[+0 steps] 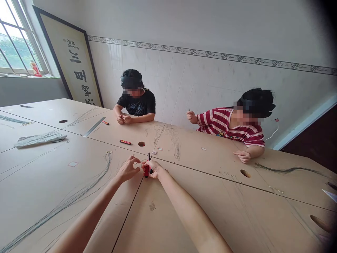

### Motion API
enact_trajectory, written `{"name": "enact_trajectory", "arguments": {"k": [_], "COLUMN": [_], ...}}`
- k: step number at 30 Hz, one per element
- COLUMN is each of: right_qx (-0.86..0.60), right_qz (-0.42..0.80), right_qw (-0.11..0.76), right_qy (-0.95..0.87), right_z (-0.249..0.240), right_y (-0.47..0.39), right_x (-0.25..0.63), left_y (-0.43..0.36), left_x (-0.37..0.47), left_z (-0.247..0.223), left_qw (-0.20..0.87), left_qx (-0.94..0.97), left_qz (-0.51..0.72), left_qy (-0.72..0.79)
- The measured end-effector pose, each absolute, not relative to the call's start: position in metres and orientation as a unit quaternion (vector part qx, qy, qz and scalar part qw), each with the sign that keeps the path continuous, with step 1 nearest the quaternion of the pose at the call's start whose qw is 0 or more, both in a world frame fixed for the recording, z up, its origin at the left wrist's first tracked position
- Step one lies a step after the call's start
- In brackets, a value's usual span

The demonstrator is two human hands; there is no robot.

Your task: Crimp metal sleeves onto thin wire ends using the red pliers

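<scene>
My right hand [154, 169] is closed around a pair of pliers [147, 171] with red and black handles. The dark jaws point away from me, just above the table. Close beside it on the left is my left hand [128, 169], its fingers curved and a gap showing between thumb and forefinger. I make out nothing in that gap; any fine cord there is too thin to see. Left of my forearms lies a long bundle of thin grey-green cords [91, 188], with small metal ends [108, 153] at its far tip.
Two people sit across the table [200, 182]: one in a black shirt [139, 104], one in a striped shirt [223, 121]. Red-black box cutters [125, 142], a steel ruler [94, 127], a folded cloth [40, 138] and more cords [286, 171] lie about. Round holes [141, 144] pierce the tabletop.
</scene>
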State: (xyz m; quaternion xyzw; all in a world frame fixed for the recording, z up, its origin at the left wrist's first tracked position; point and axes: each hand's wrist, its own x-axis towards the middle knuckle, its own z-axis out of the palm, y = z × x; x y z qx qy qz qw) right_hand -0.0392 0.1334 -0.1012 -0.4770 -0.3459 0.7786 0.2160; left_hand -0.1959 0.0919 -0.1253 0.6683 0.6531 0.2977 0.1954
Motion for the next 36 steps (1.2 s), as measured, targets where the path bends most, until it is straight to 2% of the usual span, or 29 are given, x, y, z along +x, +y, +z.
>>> {"name": "enact_trajectory", "arguments": {"k": [6, 21, 26, 30, 36], "right_qx": [-0.473, -0.516, -0.521, -0.511, -0.503], "right_qz": [0.785, 0.761, 0.754, 0.756, 0.756], "right_qw": [0.211, 0.178, 0.181, 0.189, 0.191], "right_qy": [-0.34, -0.351, -0.356, -0.362, -0.372], "right_z": [-0.103, -0.094, -0.091, -0.086, -0.075], "right_y": [0.137, 0.14, 0.135, 0.132, 0.13], "right_x": [-0.039, -0.057, -0.052, -0.043, -0.033], "left_y": [0.095, 0.091, 0.098, 0.097, 0.067], "left_x": [-0.197, -0.2, -0.214, -0.218, -0.192], "left_z": [-0.136, -0.116, -0.111, -0.107, -0.118], "left_qw": [0.209, 0.301, 0.236, 0.136, 0.039], "left_qx": [0.662, 0.596, 0.538, 0.52, 0.597], "left_qz": [0.302, 0.372, 0.356, 0.301, 0.207], "left_qy": [0.653, 0.645, 0.727, 0.788, 0.774]}}
